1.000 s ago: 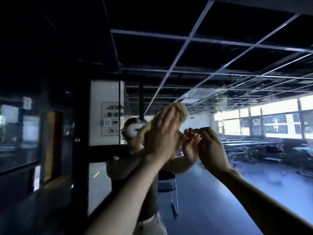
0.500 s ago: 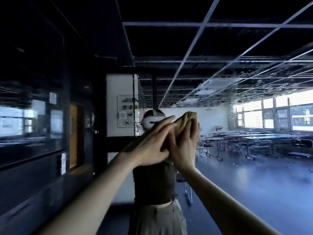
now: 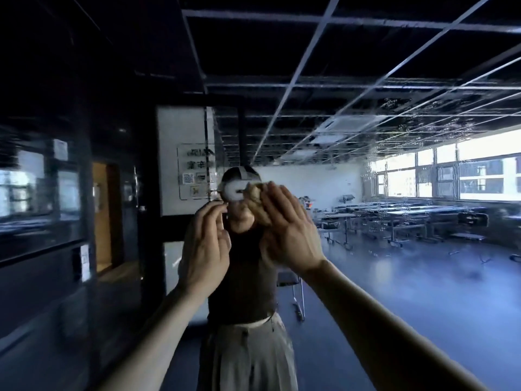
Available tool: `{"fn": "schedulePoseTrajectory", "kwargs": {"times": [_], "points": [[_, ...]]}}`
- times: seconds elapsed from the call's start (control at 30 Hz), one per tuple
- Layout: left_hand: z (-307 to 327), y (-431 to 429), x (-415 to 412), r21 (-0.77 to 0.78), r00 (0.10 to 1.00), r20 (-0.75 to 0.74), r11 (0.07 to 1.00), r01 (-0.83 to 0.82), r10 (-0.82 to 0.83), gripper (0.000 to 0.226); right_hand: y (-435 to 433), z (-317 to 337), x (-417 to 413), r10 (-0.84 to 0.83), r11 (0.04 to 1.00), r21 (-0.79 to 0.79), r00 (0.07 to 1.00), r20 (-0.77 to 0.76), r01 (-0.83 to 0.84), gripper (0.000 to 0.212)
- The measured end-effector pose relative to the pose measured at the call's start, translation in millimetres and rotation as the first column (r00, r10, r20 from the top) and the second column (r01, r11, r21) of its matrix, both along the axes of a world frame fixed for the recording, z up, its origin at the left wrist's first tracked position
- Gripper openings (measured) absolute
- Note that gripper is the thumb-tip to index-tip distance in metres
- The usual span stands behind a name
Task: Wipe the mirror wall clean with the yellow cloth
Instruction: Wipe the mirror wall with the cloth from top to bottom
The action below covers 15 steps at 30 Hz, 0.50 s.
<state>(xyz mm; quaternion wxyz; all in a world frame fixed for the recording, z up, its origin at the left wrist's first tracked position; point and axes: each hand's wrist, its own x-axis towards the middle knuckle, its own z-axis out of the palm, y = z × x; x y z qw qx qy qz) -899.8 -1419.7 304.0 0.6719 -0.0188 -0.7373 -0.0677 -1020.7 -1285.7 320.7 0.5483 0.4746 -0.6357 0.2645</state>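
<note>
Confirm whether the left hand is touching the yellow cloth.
Apart. The head view shows a clear gap between the left hand and the yellow cloth; only the right hand presses on it.

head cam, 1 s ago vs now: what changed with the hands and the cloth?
The yellow cloth passed from the left hand to the right hand. The left pressed it to the mirror wall, then both met on it. Now the right presses it alone and the left has come off, fingers loosely curled. Both hands stay raised at the mirror.
</note>
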Motion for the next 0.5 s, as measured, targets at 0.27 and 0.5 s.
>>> {"fn": "schedulePoseTrajectory", "kwargs": {"times": [0.27, 0.5], "points": [[-19, 5, -5, -0.101, 0.986, 0.139, 0.992, -0.078, 0.091, 0.046, 63, -17, -51, -0.076, 0.905, -0.384, 0.958, 0.277, 0.183, 0.058], [-40, 22, -22, -0.118, 0.984, 0.171, 0.992, -0.037, 0.057, 0.051, 19, -106, 0, 0.069, 0.995, 0.078, 0.996, -0.063, -0.064, 0.056]]}}
